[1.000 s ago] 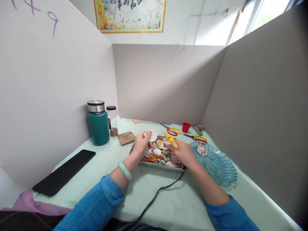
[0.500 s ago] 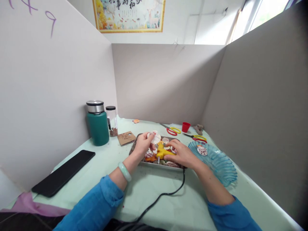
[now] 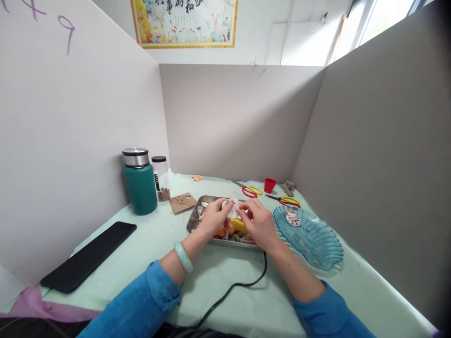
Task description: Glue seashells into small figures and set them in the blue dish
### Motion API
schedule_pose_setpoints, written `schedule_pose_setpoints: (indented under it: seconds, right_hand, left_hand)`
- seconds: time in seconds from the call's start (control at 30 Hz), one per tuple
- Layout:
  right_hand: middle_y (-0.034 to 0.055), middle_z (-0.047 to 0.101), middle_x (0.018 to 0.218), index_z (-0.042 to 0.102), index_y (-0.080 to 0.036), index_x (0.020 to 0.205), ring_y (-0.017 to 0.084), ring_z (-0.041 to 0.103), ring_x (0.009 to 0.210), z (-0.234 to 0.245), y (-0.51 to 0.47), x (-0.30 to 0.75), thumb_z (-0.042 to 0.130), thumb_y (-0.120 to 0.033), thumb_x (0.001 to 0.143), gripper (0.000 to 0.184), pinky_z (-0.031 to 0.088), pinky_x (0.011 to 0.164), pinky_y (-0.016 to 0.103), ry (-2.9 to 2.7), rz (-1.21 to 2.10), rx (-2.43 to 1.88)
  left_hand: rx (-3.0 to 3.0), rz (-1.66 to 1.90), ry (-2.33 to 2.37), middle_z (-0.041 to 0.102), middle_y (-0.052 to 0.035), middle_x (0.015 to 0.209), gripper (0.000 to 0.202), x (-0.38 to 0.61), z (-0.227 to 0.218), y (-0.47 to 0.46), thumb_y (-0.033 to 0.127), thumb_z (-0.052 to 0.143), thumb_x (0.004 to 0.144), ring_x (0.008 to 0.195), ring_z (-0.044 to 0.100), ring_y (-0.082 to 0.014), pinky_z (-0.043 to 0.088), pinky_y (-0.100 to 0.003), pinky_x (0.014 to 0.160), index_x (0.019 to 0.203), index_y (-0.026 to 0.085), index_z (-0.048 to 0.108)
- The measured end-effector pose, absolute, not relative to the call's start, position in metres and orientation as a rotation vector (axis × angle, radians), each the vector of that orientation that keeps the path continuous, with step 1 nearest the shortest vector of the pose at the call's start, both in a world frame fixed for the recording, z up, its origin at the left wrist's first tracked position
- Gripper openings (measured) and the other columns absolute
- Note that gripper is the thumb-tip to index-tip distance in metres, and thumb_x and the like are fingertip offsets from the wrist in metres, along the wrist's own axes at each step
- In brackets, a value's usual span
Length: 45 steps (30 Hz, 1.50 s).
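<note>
Above the metal tray [image 3: 191, 219], my left hand [image 3: 213, 218] pinches a thin, whitish, roundish piece [image 3: 232, 208] that looks like a shell, with small red marks near the thumb. My right hand [image 3: 260, 224] is closed at the piece's right edge, thumb and fingertips pressed together on it. Under both hands a yellow glue gun [image 3: 239, 226] lies in the tray on mixed shells, partly covered by my fingers. Its black cord [image 3: 243, 284] runs over the front rim toward me.
Right of the tray is a blue glass plate [image 3: 317, 239] holding a speckled disc [image 3: 293, 218]. Behind lie two pairs of scissors [image 3: 252, 190] [image 3: 287, 201] and a red cup [image 3: 270, 185]. At left stand a green flask [image 3: 140, 188], a jar [image 3: 161, 178], cardboard [image 3: 182, 203] and a black slab [image 3: 89, 256].
My right hand has let go of the yellow glue gun, leaving it in the tray, and has come up to the whitish piece. My left hand keeps its hold; the view shifts slightly.
</note>
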State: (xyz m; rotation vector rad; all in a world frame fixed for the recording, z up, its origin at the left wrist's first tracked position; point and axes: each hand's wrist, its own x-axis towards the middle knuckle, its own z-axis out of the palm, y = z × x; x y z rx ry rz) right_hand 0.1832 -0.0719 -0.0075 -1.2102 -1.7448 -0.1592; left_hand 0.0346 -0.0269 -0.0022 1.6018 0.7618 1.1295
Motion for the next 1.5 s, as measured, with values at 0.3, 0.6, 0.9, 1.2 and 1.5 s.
schedule_pose_setpoints:
  seconds: [0.3, 0.6, 0.9, 1.2, 1.5]
  right_hand:
    - [0.0029, 0.059, 0.077, 0.057, -0.020, 0.079, 0.016, 0.051, 0.067, -0.0065, -0.0720, 0.1842, 0.050, -0.028, 0.089, 0.015, 0.039, 0.065, 0.028, -1.632, -0.067, -1.215]
    - [-0.0025, 0.057, 0.060, 0.061, -0.021, 0.081, 0.013, 0.047, 0.050, -0.0013, -0.0717, 0.1886, 0.054, -0.039, 0.085, 0.020, 0.039, 0.052, 0.025, -1.435, 0.257, -1.192]
    - [-0.0050, 0.049, 0.050, 0.061, -0.021, 0.075, 0.013, 0.043, 0.046, 0.0014, -0.0707, 0.1852, 0.062, -0.048, 0.077, 0.028, 0.038, 0.048, 0.025, -1.314, 0.474, -1.154]
    - [-0.0050, 0.052, 0.056, 0.060, -0.019, 0.078, 0.011, 0.043, 0.047, -0.0033, -0.0683, 0.1817, 0.061, -0.043, 0.078, 0.024, 0.038, 0.049, 0.023, -1.268, 0.511, -1.122]
    - [-0.0013, 0.059, 0.064, 0.062, -0.019, 0.078, 0.013, 0.048, 0.054, -0.0067, -0.0678, 0.1839, 0.061, -0.044, 0.078, 0.024, 0.039, 0.054, 0.025, -1.315, 0.450, -1.152]
  left_hand:
    - [1.655, 1.090, 0.746, 0.054, 0.0038, 0.043, 0.034, 0.0335, -0.0021, -0.0285, 0.046, 0.054, 0.083, 0.035, 0.054, -0.0122, 0.040, -0.018, 0.036, 0.091, 0.014, 0.062]
    - [1.669, 1.100, 0.791, 0.055, 0.0027, 0.041, 0.037, 0.0323, -0.0023, -0.0280, 0.047, 0.054, 0.082, 0.035, 0.053, -0.0122, 0.038, -0.018, 0.036, 0.094, 0.013, 0.064]
    - [1.697, 1.084, 0.784, 0.055, 0.0024, 0.042, 0.035, 0.0320, -0.0066, -0.0255, 0.049, 0.053, 0.083, 0.036, 0.054, -0.0125, 0.036, -0.018, 0.036, 0.082, 0.015, 0.060]
    - [1.722, 1.060, 0.774, 0.056, 0.0026, 0.045, 0.035, 0.0322, -0.0089, -0.0245, 0.051, 0.052, 0.083, 0.039, 0.056, -0.0122, 0.035, -0.017, 0.037, 0.082, 0.016, 0.060]
    - [1.704, 1.049, 0.748, 0.055, 0.0027, 0.045, 0.036, 0.0329, -0.0061, -0.0264, 0.050, 0.054, 0.082, 0.038, 0.055, -0.0127, 0.038, -0.018, 0.038, 0.082, 0.015, 0.059]
